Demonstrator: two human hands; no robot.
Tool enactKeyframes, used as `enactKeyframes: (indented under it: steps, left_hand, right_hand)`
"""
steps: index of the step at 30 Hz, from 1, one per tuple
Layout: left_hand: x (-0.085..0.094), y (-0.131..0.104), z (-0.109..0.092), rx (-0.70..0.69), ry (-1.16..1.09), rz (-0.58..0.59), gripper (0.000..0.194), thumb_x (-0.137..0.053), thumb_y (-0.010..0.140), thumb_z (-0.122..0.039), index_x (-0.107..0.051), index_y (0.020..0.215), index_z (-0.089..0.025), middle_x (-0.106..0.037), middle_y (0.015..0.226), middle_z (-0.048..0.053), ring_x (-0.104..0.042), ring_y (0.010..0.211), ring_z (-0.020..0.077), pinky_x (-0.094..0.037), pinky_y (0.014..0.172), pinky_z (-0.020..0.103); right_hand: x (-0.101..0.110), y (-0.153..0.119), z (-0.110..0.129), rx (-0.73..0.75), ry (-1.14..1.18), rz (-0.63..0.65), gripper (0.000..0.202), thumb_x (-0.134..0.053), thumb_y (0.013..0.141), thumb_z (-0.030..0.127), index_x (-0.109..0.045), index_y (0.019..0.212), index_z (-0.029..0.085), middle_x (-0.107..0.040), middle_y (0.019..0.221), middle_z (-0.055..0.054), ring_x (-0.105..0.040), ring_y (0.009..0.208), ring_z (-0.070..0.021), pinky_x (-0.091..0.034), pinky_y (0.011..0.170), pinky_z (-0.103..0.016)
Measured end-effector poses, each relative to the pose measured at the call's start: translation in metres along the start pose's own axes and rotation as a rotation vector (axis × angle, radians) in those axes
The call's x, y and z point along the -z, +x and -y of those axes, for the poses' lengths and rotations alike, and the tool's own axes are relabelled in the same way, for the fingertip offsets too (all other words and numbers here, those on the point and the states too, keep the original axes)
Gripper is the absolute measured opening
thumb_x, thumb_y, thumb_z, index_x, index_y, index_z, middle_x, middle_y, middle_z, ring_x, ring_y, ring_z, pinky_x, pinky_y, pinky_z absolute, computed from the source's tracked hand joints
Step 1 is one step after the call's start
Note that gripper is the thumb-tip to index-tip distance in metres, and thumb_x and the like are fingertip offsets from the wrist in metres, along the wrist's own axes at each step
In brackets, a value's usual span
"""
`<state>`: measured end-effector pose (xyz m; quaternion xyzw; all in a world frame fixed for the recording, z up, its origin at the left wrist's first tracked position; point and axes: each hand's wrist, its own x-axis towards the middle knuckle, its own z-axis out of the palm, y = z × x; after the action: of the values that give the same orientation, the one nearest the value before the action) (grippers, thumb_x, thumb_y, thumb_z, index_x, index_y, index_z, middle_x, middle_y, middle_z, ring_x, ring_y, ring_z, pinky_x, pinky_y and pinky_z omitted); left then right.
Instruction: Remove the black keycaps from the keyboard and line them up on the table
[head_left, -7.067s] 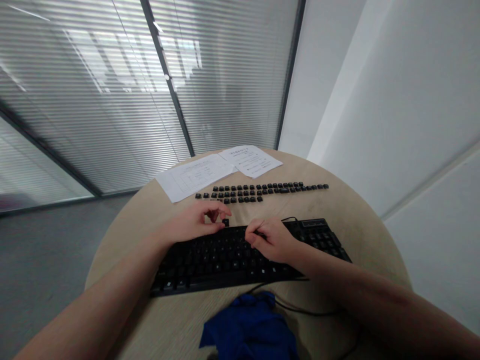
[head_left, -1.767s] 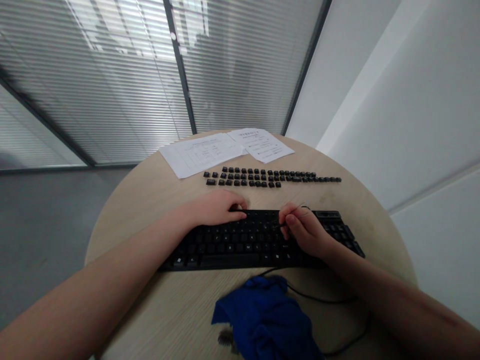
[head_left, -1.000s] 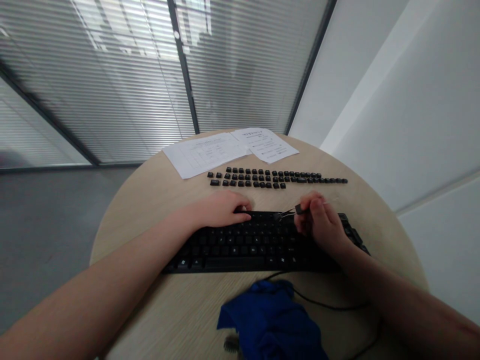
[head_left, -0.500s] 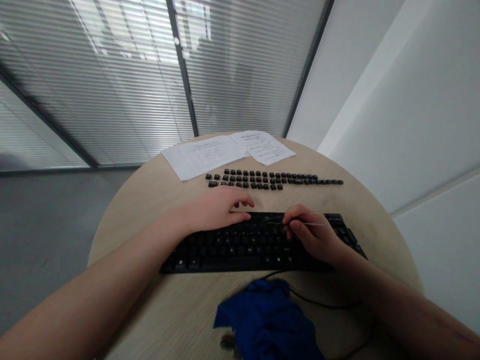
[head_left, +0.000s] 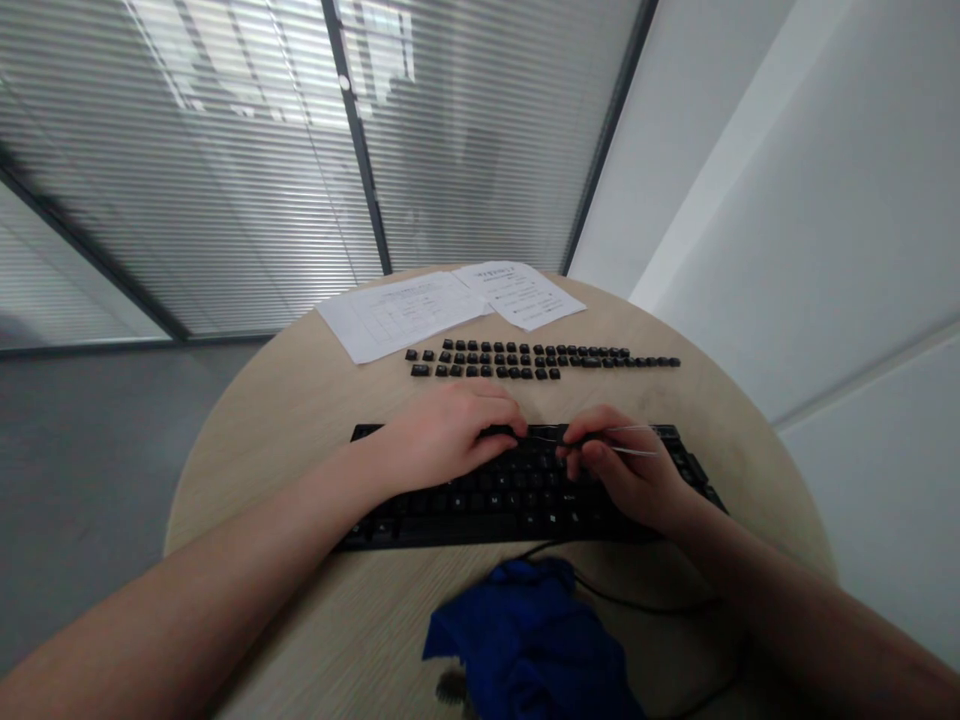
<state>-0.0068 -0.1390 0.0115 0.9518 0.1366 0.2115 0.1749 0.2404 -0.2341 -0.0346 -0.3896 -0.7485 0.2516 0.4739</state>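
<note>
A black keyboard (head_left: 465,525) lies on the round wooden table. My right hand (head_left: 619,460) is closed on a thin wire tool (head_left: 634,452), whose looped end reaches left over the keyboard's top rows. Close to that end, my left hand (head_left: 469,430) rests over the upper part of the keyboard, its fingers curled with thumb and fingertips near each other. Whether anything small sits between them is too dark to tell. Beyond the keyboard, several loose black keycaps (head_left: 498,359) lie in rows.
Two printed sheets (head_left: 405,310) overlap at the table's far side. A blue cloth (head_left: 532,640) is bunched at the near edge, with a dark brush-like thing (head_left: 451,686) beside it. A black cable (head_left: 637,606) curves from the keyboard to the right.
My left hand has moved slightly right, towards the tool's tip, and its fingers have curled closer together. My right hand keeps its hold on the tool. The view has shifted slightly.
</note>
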Motion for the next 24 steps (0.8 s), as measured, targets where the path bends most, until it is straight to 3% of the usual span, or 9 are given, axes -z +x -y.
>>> enactKeyframes:
  steps: [11,19,24]
  left_hand:
    - [-0.007,0.001,-0.001,0.062,-0.012,0.072,0.011,-0.063,0.09,-0.014,-0.07,0.094,-0.021,-0.072,0.092,0.002,-0.067,0.088,0.0188,-0.051,0.08,0.031]
    - [-0.013,0.003,0.003,0.158,-0.157,0.078,0.01,-0.065,0.085,-0.018,-0.071,0.091,-0.021,-0.072,0.083,-0.001,-0.064,0.074,0.0156,-0.049,0.07,0.028]
    - [-0.015,0.002,0.006,0.275,-0.159,0.004,0.013,-0.064,0.082,-0.022,-0.068,0.094,-0.021,-0.061,0.071,-0.004,-0.056,0.063,0.013,-0.044,0.06,0.026]
  right_hand:
    - [0.004,0.007,0.01,0.091,-0.241,0.088,0.019,-0.055,0.106,0.035,-0.065,0.096,0.022,-0.07,0.072,0.0,-0.069,0.065,-0.0147,-0.05,0.063,-0.024]
    - [0.003,0.011,0.021,0.034,-0.35,0.143,0.02,-0.052,0.104,0.027,-0.068,0.093,0.021,-0.074,0.082,-0.003,-0.069,0.067,-0.0153,-0.048,0.066,-0.026]
    - [0.009,0.015,0.024,-0.003,-0.414,0.129,0.023,-0.052,0.103,0.029,-0.069,0.09,0.02,-0.075,0.084,-0.004,-0.07,0.075,-0.0191,-0.047,0.069,-0.03]
